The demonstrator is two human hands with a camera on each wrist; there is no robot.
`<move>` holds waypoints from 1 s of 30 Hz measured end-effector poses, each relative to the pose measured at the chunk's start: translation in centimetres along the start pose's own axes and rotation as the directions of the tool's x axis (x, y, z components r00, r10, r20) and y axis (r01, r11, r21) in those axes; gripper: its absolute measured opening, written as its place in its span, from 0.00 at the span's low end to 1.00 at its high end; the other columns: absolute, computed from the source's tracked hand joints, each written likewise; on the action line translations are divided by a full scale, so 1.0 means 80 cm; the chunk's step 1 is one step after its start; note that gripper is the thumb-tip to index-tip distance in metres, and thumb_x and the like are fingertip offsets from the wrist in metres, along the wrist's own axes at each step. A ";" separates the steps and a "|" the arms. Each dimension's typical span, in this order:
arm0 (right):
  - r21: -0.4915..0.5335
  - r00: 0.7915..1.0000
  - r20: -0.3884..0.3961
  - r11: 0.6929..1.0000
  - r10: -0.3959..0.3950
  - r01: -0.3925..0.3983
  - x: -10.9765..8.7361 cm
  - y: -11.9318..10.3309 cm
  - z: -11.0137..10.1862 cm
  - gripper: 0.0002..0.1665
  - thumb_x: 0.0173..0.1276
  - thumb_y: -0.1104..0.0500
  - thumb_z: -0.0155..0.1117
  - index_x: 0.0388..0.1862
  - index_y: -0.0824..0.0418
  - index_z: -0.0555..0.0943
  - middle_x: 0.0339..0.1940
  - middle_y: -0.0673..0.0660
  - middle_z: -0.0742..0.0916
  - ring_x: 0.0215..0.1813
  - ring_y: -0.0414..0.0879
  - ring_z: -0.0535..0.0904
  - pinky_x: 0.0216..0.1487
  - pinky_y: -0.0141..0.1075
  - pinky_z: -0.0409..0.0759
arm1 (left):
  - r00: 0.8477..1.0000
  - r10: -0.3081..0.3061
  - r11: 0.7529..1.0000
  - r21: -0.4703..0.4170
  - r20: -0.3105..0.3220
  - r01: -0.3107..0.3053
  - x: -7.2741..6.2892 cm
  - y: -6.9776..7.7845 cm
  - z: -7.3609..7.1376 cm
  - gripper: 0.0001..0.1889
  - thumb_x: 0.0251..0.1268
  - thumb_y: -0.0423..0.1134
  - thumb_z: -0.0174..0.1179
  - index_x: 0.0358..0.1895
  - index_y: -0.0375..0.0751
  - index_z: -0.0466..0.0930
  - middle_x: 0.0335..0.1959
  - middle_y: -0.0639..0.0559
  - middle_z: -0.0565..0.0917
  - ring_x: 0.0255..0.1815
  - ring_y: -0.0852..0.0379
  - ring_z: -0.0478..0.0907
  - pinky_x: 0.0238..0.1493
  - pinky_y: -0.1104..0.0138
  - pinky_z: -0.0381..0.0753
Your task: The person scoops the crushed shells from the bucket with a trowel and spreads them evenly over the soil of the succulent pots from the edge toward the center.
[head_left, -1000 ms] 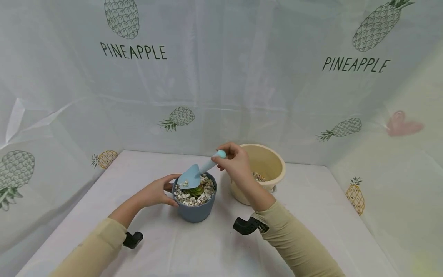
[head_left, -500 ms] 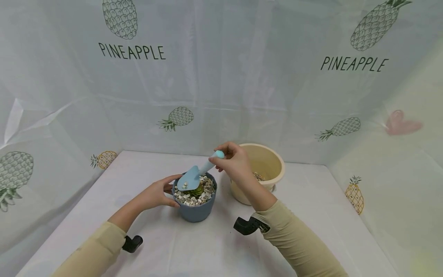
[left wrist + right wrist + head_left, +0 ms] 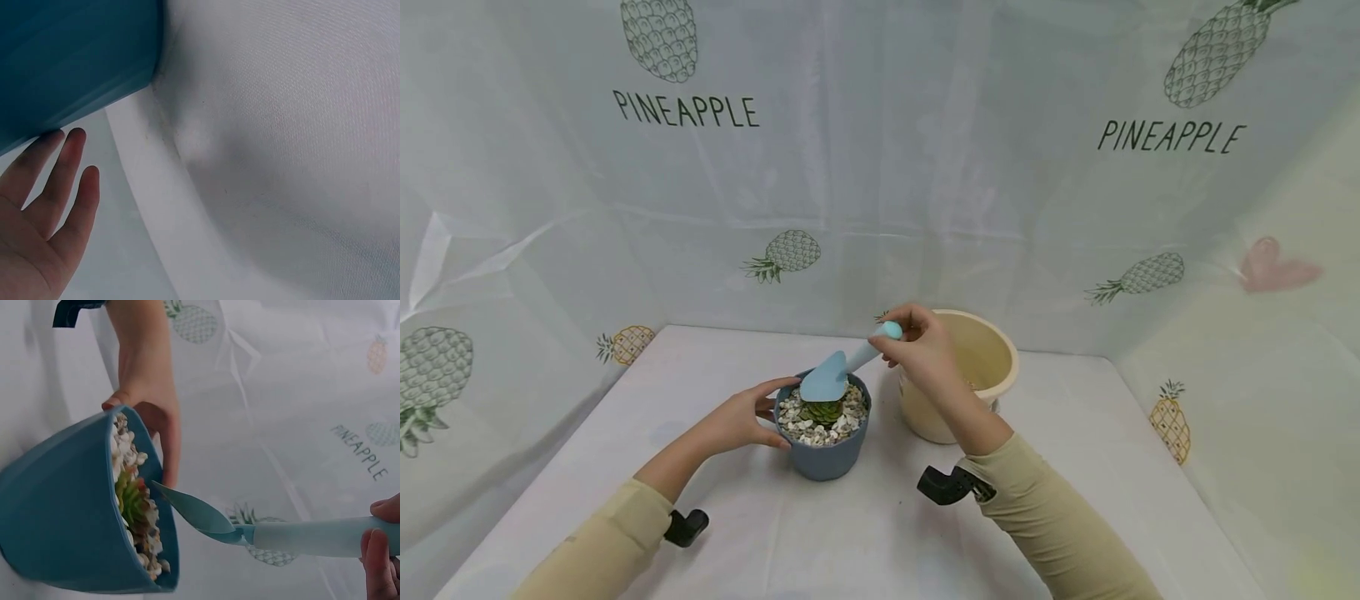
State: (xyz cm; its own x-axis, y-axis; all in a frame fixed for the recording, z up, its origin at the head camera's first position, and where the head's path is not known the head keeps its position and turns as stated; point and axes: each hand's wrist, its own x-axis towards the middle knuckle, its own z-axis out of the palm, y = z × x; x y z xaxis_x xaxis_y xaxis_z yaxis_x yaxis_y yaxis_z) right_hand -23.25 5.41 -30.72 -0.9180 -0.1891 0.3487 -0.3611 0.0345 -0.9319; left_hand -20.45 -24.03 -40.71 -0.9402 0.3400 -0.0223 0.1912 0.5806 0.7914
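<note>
A blue-grey flower pot [image 3: 823, 461] stands on the table, filled with pale pebbles [image 3: 853, 417] around a green succulent [image 3: 822, 412]. From its left side my left hand [image 3: 733, 421] holds it, thumb at the front and index finger along the rim. Several of that hand's fingertips [image 3: 76, 134] lie at or near the pot's wall in the left wrist view. My right hand [image 3: 923, 350] pinches the handle of a light blue trowel [image 3: 825, 381]. Its blade hangs over the plant at the pot's back rim, with no pebbles showing on it.
Right of the flower pot stands a larger cream pot [image 3: 992, 383], partly behind my right wrist. The white-covered table [image 3: 850, 542] meets a pineapple-print curtain [image 3: 880, 167] at the back. A black wrist camera [image 3: 951, 486] sits on the right sleeve, another [image 3: 687, 527] on the left.
My right hand has moved slightly right with the trowel, its blade shifting right and up. The few pebbles seen on the blade earlier no longer show. My left hand stays on the pot.
</note>
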 end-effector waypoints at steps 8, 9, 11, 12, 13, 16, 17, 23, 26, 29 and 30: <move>0.036 0.992 -0.124 0.999 -0.019 0.023 0.001 -0.002 -0.040 0.15 0.58 0.68 0.72 0.43 0.71 0.79 0.32 0.58 0.82 0.24 0.45 0.79 0.27 0.33 0.80 | 1.000 -0.005 1.000 0.023 0.005 0.005 0.002 -0.001 0.000 0.54 0.42 0.41 0.80 0.75 0.48 0.58 0.70 0.29 0.62 0.58 0.37 0.76 0.45 0.51 0.81; 0.044 0.989 -0.143 0.999 -0.024 0.031 0.000 -0.002 -0.046 0.15 0.58 0.69 0.72 0.42 0.70 0.80 0.32 0.57 0.82 0.23 0.45 0.80 0.27 0.33 0.80 | 1.000 -0.007 1.000 0.020 0.006 0.006 0.002 -0.001 0.000 0.54 0.42 0.41 0.80 0.75 0.48 0.58 0.70 0.29 0.62 0.57 0.37 0.76 0.44 0.51 0.81; 0.048 0.983 -0.176 0.998 -0.043 0.052 0.000 -0.003 -0.059 0.13 0.58 0.69 0.72 0.42 0.69 0.80 0.32 0.57 0.83 0.23 0.45 0.80 0.27 0.33 0.80 | 1.000 -0.009 1.000 0.016 0.006 0.009 0.002 -0.001 0.000 0.54 0.42 0.40 0.80 0.75 0.48 0.58 0.69 0.29 0.63 0.57 0.38 0.76 0.44 0.52 0.81; 0.045 0.980 -0.193 0.997 -0.051 0.061 0.000 -0.003 -0.066 0.13 0.58 0.69 0.72 0.42 0.68 0.80 0.33 0.57 0.83 0.23 0.45 0.80 0.27 0.33 0.80 | 1.000 -0.008 1.000 0.009 0.007 0.008 0.003 -0.002 0.000 0.53 0.42 0.39 0.80 0.75 0.47 0.58 0.69 0.29 0.64 0.57 0.38 0.76 0.44 0.52 0.81; 0.042 0.976 -0.208 0.997 -0.060 0.070 0.000 -0.003 -0.072 0.13 0.59 0.69 0.72 0.42 0.67 0.80 0.32 0.57 0.82 0.23 0.45 0.80 0.27 0.33 0.80 | 1.000 -0.006 1.000 0.002 0.010 0.006 0.003 -0.002 0.000 0.53 0.43 0.39 0.80 0.75 0.47 0.58 0.68 0.29 0.65 0.56 0.38 0.76 0.43 0.53 0.81; 0.024 0.964 -0.255 0.996 -0.077 0.086 0.000 -0.003 -0.092 0.12 0.59 0.69 0.72 0.41 0.65 0.81 0.33 0.57 0.82 0.24 0.45 0.81 0.27 0.33 0.80 | 1.000 -0.001 1.000 -0.015 0.015 0.001 0.003 -0.002 -0.001 0.53 0.43 0.38 0.80 0.75 0.46 0.58 0.68 0.29 0.66 0.56 0.38 0.77 0.43 0.54 0.82; 0.022 0.959 -0.273 0.996 -0.075 0.084 -0.001 -0.002 -0.098 0.12 0.59 0.69 0.72 0.41 0.65 0.81 0.33 0.57 0.82 0.24 0.45 0.81 0.27 0.33 0.80 | 1.000 0.001 1.000 -0.020 0.015 0.000 0.003 -0.002 -0.001 0.53 0.43 0.38 0.79 0.75 0.45 0.58 0.67 0.29 0.66 0.56 0.38 0.77 0.43 0.54 0.82; 0.041 0.921 -0.387 0.996 -0.054 0.076 -0.006 0.002 -0.132 0.11 0.58 0.70 0.72 0.39 0.64 0.82 0.32 0.57 0.82 0.22 0.43 0.80 0.26 0.30 0.79 | 1.000 -0.005 1.000 -0.029 0.016 0.006 0.003 -0.001 0.000 0.53 0.43 0.38 0.80 0.75 0.45 0.58 0.67 0.30 0.67 0.56 0.37 0.76 0.43 0.54 0.82; 0.067 0.896 -0.441 0.994 -0.050 0.088 -0.009 0.005 -0.148 0.11 0.58 0.70 0.72 0.38 0.64 0.82 0.31 0.57 0.83 0.21 0.43 0.79 0.25 0.30 0.79 | 1.000 -0.009 1.000 -0.024 0.012 0.010 0.004 -0.001 0.001 0.53 0.42 0.40 0.80 0.75 0.46 0.59 0.66 0.30 0.68 0.56 0.37 0.76 0.43 0.53 0.82; 0.081 0.875 -0.481 0.992 -0.045 0.095 -0.012 0.010 -0.160 0.11 0.57 0.71 0.73 0.38 0.65 0.82 0.32 0.58 0.82 0.21 0.43 0.79 0.25 0.29 0.78 | 1.000 -0.010 1.000 -0.025 0.008 0.011 0.004 -0.002 0.002 0.53 0.42 0.41 0.80 0.75 0.46 0.59 0.67 0.30 0.68 0.57 0.37 0.76 0.43 0.53 0.82; 0.079 0.871 -0.489 0.993 -0.041 0.091 -0.013 0.012 -0.163 0.11 0.57 0.71 0.73 0.38 0.65 0.82 0.32 0.58 0.82 0.21 0.43 0.79 0.25 0.29 0.78 | 1.000 -0.008 1.000 -0.023 0.009 0.008 0.004 -0.002 0.001 0.53 0.42 0.41 0.80 0.75 0.46 0.59 0.67 0.30 0.68 0.57 0.37 0.76 0.43 0.53 0.82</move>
State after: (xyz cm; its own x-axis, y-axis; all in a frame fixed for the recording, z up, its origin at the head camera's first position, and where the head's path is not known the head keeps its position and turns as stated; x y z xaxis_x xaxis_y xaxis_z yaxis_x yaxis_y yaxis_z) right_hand -24.78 18.43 -30.64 -0.8651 0.3140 0.3911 -0.4294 -0.0606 -0.9011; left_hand -20.78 -23.95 -40.91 -0.9391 0.3420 -0.0338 0.1771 0.5660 0.8051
